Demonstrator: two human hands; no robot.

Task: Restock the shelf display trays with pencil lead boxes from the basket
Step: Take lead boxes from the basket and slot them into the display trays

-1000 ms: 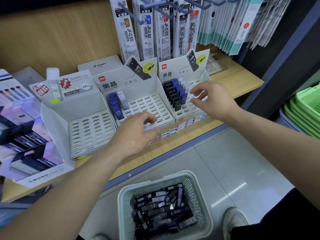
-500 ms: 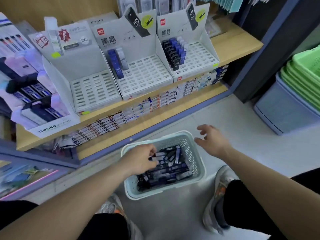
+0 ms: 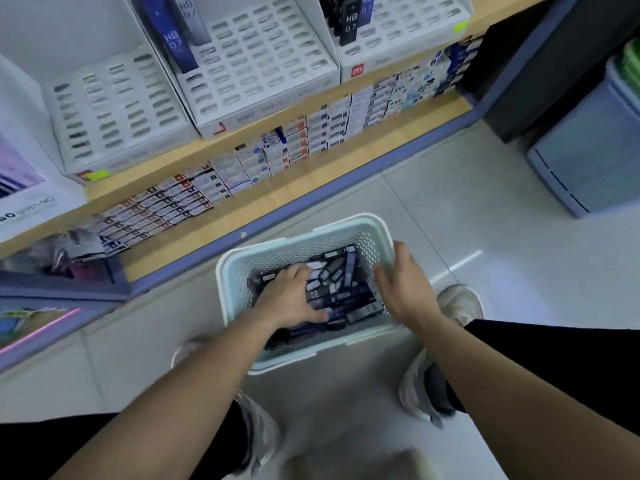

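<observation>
A pale mint perforated basket stands on the floor between my feet, with several dark blue and black pencil lead boxes piled inside. My left hand is deep in the pile, fingers curled down around boxes, fingertips hidden. My right hand hovers at the basket's right wall, fingers relaxed and holding nothing. Above on the shelf are three white slotted display trays: the left tray shows bare slots, the middle tray holds a few blue boxes, and the right tray holds black boxes.
A row of small packets lines the wooden shelf below the trays, behind a blue shelf edge. A stack of grey-blue bins stands on the floor at the right. My shoe sits beside the basket.
My hands came down from the trays to the basket. The left hand has pushed deeper into the boxes, and the right hand has moved in to the basket's right wall. The view tilted downward.
</observation>
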